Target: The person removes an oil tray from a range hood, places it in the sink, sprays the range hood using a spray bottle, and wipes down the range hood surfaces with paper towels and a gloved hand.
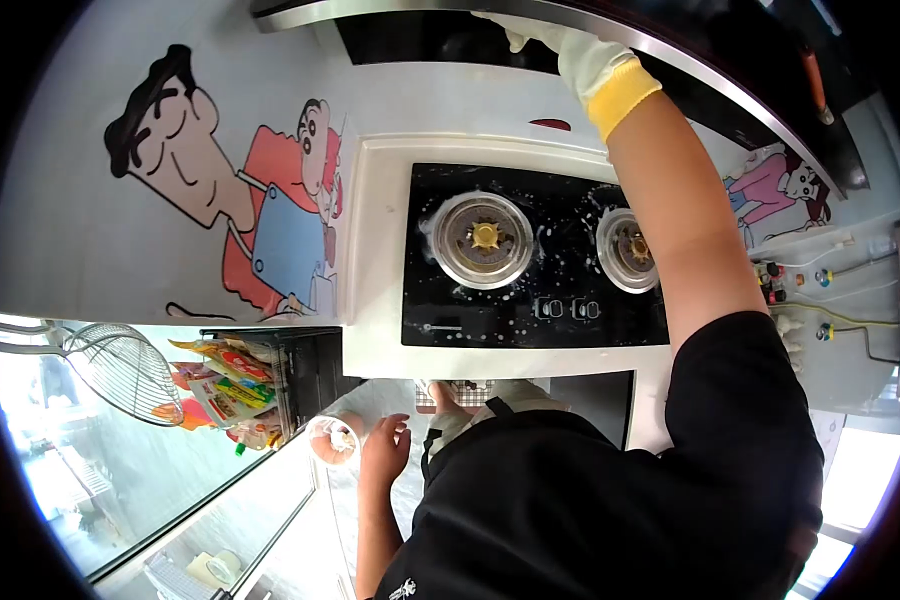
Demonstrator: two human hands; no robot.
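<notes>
The person wears a black short-sleeved top and, on the right hand (545, 45), a white glove with a yellow cuff.

Single head-worn fisheye view, aimed forward and steeply down.

The scene is seen from above the wearer's own torso; the hob (535, 258) is centred at mid range, the range hood (570, 25) is cut off at the top edge, and the frame is ringed by a dark circular vignette. No second view is provided.
</notes>
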